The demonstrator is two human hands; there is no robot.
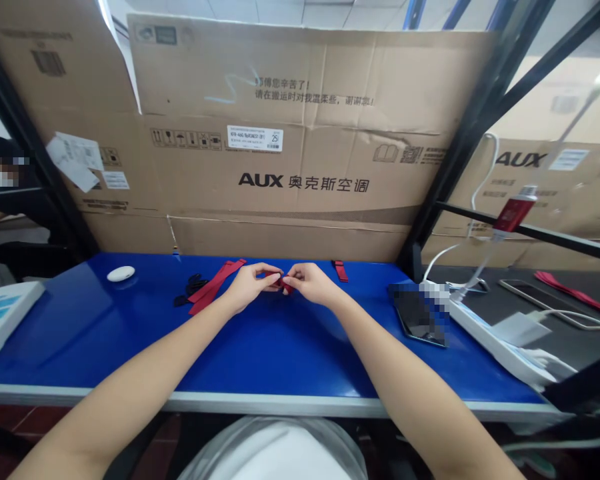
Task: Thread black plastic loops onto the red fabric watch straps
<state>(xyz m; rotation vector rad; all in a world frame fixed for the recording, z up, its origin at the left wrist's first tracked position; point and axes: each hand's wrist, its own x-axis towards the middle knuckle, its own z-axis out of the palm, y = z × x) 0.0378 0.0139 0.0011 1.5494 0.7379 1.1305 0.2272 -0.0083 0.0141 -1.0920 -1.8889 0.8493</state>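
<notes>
My left hand (253, 285) and my right hand (309, 283) meet over the middle of the blue table, fingertips pinched on a small piece of red strap (286, 288). Fingers cover most of that piece, so its exact shape is hidden. Left of my left hand lie longer red straps (215, 288) on the table, crossed over one another. Beside them is a small heap of black buckles or clips (195, 287), too small to make out exactly. A short folded red strap (340, 271) rests to the right of my right hand, near the cardboard.
Cardboard panels (305, 153) stand along the back edge. At the right are a phone (423, 317), a white power strip (495, 340) and cables. A white oval object (121, 273) and a white device (10, 317) sit at the left. Another person (20, 193) is beyond the frame post.
</notes>
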